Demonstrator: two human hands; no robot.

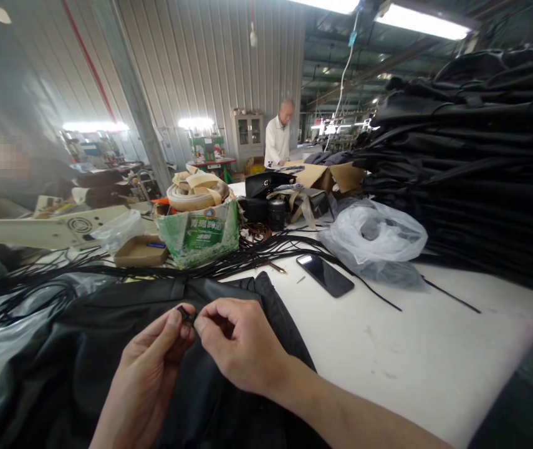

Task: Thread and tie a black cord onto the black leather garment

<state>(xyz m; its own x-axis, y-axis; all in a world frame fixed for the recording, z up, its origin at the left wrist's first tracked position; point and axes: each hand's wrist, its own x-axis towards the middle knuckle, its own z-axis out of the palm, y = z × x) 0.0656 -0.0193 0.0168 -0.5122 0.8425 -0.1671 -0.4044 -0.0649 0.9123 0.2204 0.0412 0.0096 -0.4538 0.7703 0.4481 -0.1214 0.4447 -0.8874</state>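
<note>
Between the fingertips of both hands is a small black piece (186,314), too small to name for certain. My left hand (154,355) pinches it between thumb and forefinger. From the other side my right hand (242,343) grips its edge, thumb and forefinger closed together. Beneath both hands spreads a black garment (93,349), smooth like leather, covering the near left of the table. Its lower part runs out of view toward me.
A phone (326,275) and a pen (277,268) lie on the white table (388,349). Behind are black cords (201,268), a green carton (201,234), a small cardboard tray (138,252) and a plastic bag (373,240). Black garments (481,168) pile high at right. A person (278,137) stands beyond.
</note>
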